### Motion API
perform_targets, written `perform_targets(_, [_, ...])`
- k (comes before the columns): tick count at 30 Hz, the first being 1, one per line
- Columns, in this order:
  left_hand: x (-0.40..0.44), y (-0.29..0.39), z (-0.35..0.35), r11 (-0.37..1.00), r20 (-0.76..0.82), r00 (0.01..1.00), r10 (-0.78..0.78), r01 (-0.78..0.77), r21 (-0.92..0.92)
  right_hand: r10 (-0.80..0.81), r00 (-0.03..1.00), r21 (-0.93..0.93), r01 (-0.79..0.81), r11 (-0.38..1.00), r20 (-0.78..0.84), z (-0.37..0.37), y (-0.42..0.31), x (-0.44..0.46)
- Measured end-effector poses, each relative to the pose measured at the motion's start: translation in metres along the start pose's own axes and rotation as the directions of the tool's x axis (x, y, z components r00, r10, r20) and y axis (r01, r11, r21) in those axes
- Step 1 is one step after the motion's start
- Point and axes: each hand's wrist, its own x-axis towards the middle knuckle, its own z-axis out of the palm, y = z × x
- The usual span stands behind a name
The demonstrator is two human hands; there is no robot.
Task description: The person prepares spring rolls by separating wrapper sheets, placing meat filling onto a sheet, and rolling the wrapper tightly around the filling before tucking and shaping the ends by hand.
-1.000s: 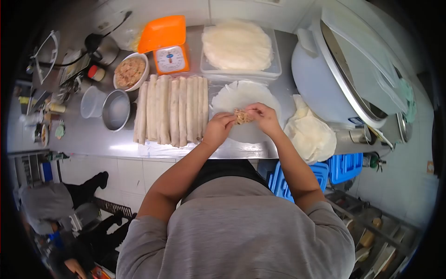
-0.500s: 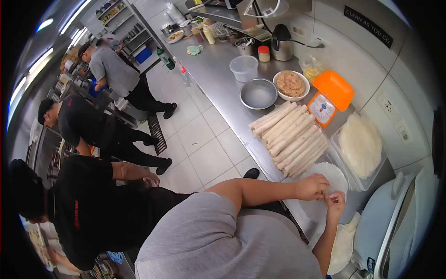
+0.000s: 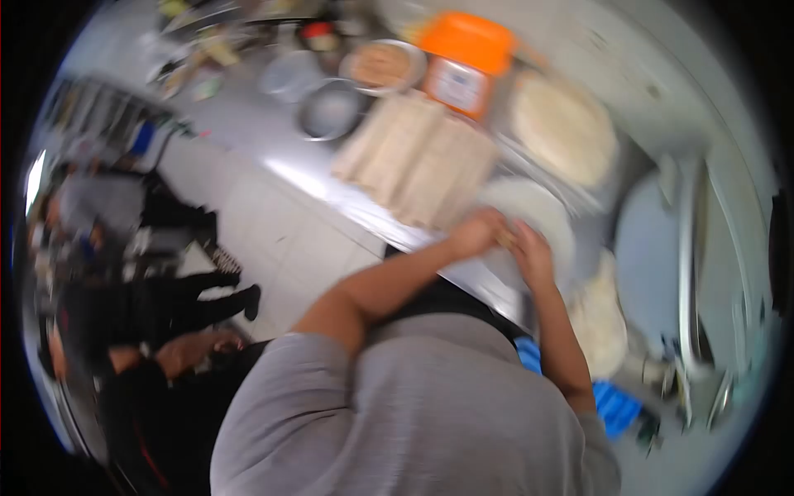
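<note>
My left hand (image 3: 480, 233) and my right hand (image 3: 532, 250) meet over a round white wrapper (image 3: 542, 207) on the steel counter. Between their fingertips is a small bit of meat filling (image 3: 505, 240), mostly covered by the fingers and blurred. Both hands have their fingers pinched together. Left of the wrapper lies a row of several long pale rolls (image 3: 413, 157). A stack of wrappers (image 3: 564, 128) sits in a clear tray behind, and a loose cloth-like pile of pale sheets (image 3: 600, 322) is to the right.
An orange scale (image 3: 457, 83) stands behind the rolls, beside a bowl of meat filling (image 3: 382, 66), a metal bowl (image 3: 332, 109) and a clear tub (image 3: 291, 76). A large lidded container (image 3: 653, 248) stands at right. Other people work at far left.
The camera view has swung left and then partly back, blurring the picture. Both hands stay together over the wrapper, nearer to each other than a second ago, with less filling showing.
</note>
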Motion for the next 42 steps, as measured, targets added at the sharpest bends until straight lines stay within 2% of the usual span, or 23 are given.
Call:
perform_targets(1, [-0.002,0.008,-0.018,0.994,-0.026,0.999,0.028,-0.031,-0.101,0.057,0.998,0.108,-0.054,0.993,-0.019,-0.001,0.003,-0.004])
perform_targets(2, [-0.004,0.018,-0.032,0.993,0.0,0.999,-0.054,0.054,-0.106,0.171,0.984,0.215,-0.158,0.964,-0.041,-0.009,-0.011,-0.006])
perform_targets(3, [-0.004,0.027,-0.041,0.994,-0.042,0.999,-0.025,0.02,-0.11,0.262,0.963,0.332,-0.228,0.915,-0.062,-0.019,-0.019,-0.005])
perform_targets(6, [-0.008,0.024,-0.029,0.994,-0.106,0.991,0.079,-0.086,-0.065,0.291,0.956,0.388,-0.254,0.886,-0.038,-0.019,-0.002,-0.018])
perform_targets(9, [0.0,0.016,-0.013,0.981,-0.15,0.971,0.188,-0.194,-0.027,0.175,0.984,0.143,-0.169,0.975,-0.028,-0.014,0.001,-0.023])
perform_targets(10, [0.002,0.017,-0.012,0.975,-0.172,0.961,0.215,-0.22,-0.011,0.22,0.975,0.181,-0.212,0.96,-0.025,-0.014,0.0,-0.022])
perform_targets(12, [0.006,0.014,-0.015,0.976,-0.089,0.973,0.213,-0.216,-0.02,0.293,0.956,0.258,-0.281,0.924,-0.007,-0.016,-0.002,-0.02])
perform_targets(13, [0.008,0.018,-0.019,0.977,-0.048,0.977,0.209,-0.21,-0.03,0.284,0.959,0.235,-0.273,0.933,-0.013,-0.022,-0.009,-0.015])
perform_targets(15, [0.012,0.033,-0.04,0.993,0.11,0.994,0.026,-0.013,-0.114,0.273,0.961,0.187,-0.263,0.946,-0.031,-0.032,-0.022,-0.009])
perform_targets(16, [0.014,0.042,-0.052,0.985,0.192,0.98,-0.061,0.09,-0.145,0.315,0.949,0.185,-0.309,0.933,-0.003,-0.031,-0.023,-0.01])
perform_targets(18, [0.014,0.048,-0.064,0.984,0.017,0.996,0.093,-0.089,-0.153,0.387,0.921,0.173,-0.389,0.905,0.046,-0.031,-0.019,-0.005])
perform_targets(19, [0.013,0.05,-0.079,0.974,-0.074,0.983,0.171,-0.179,-0.139,0.388,0.921,0.191,-0.374,0.907,-0.037,-0.036,-0.022,0.007])
perform_targets(21, [0.004,0.056,-0.123,0.967,-0.105,0.985,0.14,-0.159,-0.201,0.394,0.898,0.233,-0.348,0.908,-0.197,-0.048,-0.037,0.033])
perform_targets(24, [-0.023,0.05,-0.19,0.957,-0.125,0.991,0.057,-0.09,-0.277,0.344,0.894,0.308,-0.254,0.917,-0.287,-0.052,-0.083,0.1])
perform_targets(26, [-0.051,0.035,-0.227,0.947,-0.141,0.989,-0.033,-0.014,-0.321,0.252,0.921,0.32,-0.153,0.935,-0.296,-0.029,-0.113,0.156])
perform_targets(28, [-0.083,0.014,-0.252,0.939,-0.202,0.972,-0.124,0.049,-0.341,0.064,0.974,0.343,0.014,0.939,-0.217,-0.001,-0.154,0.218])
perform_targets(30, [-0.112,-0.004,-0.27,0.927,-0.255,0.943,-0.213,0.112,-0.359,-0.14,0.976,0.126,0.162,0.979,-0.166,0.04,-0.174,0.285])
perform_targets(32, [-0.136,-0.016,-0.29,0.896,-0.258,0.911,-0.322,0.205,-0.394,-0.304,0.934,-0.054,0.3,0.953,-0.187,0.078,-0.183,0.347])
perform_targets(35, [-0.166,-0.041,-0.308,0.892,-0.35,0.86,-0.37,0.224,-0.392,-0.213,0.972,-0.196,0.19,0.962,-0.102,0.136,-0.164,0.417])
perform_targets(38, [-0.185,-0.063,-0.324,0.867,-0.402,0.805,-0.437,0.257,-0.427,-0.136,0.988,-0.411,0.157,0.898,0.08,0.163,-0.141,0.454])
perform_targets(42, [-0.193,-0.077,-0.344,0.847,-0.398,0.781,-0.482,0.301,-0.438,0.002,0.999,-0.083,-0.005,0.997,-0.033,0.137,-0.162,0.452])
